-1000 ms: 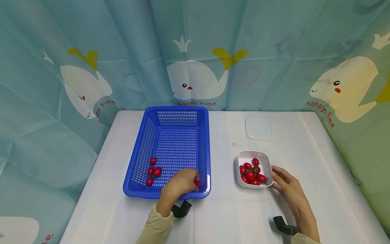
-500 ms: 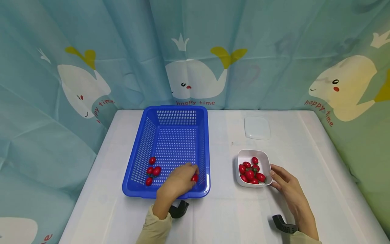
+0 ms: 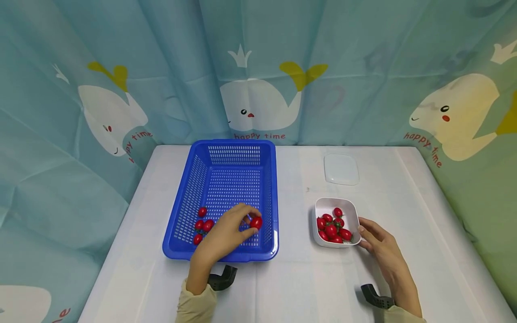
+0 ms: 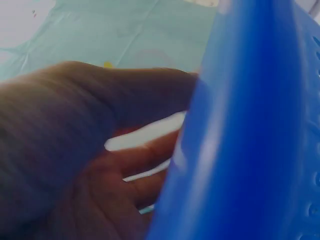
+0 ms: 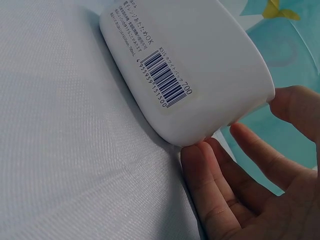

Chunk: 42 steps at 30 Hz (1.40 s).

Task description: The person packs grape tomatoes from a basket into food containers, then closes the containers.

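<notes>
My left hand (image 3: pixel 222 233) is over the near right part of the blue basket (image 3: pixel 181 179), pinching a red cherry tomato (image 3: pixel 256 222) between thumb and fingers. In the left wrist view the basket's wall (image 4: pixel 235 130) hides the fingertips. Several other cherry tomatoes (image 3: pixel 208 225) lie by the basket's left side. Further right, my right hand (image 3: pixel 383 251) grips the corner of a white plastic container (image 3: pixel 352 215), thumb at the rim and fingers against the outer wall. More cherry tomatoes (image 3: pixel 330 231) fill much of it. A barcode label (image 5: pixel 164 77) shows on its side in the right wrist view.
A translucent lid (image 3: pixel 341 169) lies flat behind the container. White cloth covers the table (image 3: pixel 299 287). A curtain with whale prints (image 3: pixel 177 80) hangs at the back and both sides.
My left hand has lifted the cherry tomato from the basket's near right corner, moving away from me and slightly left. My right hand stays at the container.
</notes>
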### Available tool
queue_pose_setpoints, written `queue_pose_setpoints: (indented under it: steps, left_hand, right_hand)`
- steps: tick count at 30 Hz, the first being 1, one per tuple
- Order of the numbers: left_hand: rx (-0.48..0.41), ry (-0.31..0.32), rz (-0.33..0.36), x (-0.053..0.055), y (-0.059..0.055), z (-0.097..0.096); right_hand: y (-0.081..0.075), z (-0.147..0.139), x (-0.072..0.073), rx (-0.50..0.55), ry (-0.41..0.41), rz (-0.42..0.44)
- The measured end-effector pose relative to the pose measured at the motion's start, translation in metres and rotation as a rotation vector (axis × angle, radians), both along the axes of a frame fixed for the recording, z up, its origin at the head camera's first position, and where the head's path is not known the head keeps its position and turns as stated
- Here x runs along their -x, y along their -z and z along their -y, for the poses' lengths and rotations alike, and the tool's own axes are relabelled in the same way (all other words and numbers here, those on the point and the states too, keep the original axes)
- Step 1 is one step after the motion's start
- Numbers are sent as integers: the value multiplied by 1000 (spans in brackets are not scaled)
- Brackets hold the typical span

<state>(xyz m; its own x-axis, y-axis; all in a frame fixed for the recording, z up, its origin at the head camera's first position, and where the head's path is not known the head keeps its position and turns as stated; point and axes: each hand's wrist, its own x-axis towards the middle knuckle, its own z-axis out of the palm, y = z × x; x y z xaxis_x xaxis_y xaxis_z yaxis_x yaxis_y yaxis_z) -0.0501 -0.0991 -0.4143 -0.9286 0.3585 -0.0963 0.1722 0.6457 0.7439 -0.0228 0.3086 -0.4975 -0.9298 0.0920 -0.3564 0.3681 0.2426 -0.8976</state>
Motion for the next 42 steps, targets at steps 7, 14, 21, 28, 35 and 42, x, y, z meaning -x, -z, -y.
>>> queue_pose_setpoints:
  steps: [7, 14, 21, 28, 35, 42]
  left_hand:
    - [-237, -16, -8, 3, 1, 3]
    - [-491, -5, 69, 4, 4, -6]
    - [-632, -54, 181, 5, 7, -20]
    - [-688, -93, 203, 4, 5, -40]
    - [-665, -80, 167, 5, 0, -66]
    - [-587, -46, 95, 4, -2, -95]
  right_hand:
    - [0, 0, 0, 9, 7, 7]
    - [0, 0, 0, 16, 10, 6]
    - [1, -1, 0, -1, 6, 11]
    - [1, 0, 0, 15, 12, 16]
    - [-1, 0, 0, 21, 17, 26]
    - [-1, 1, -1, 28, 17, 29]
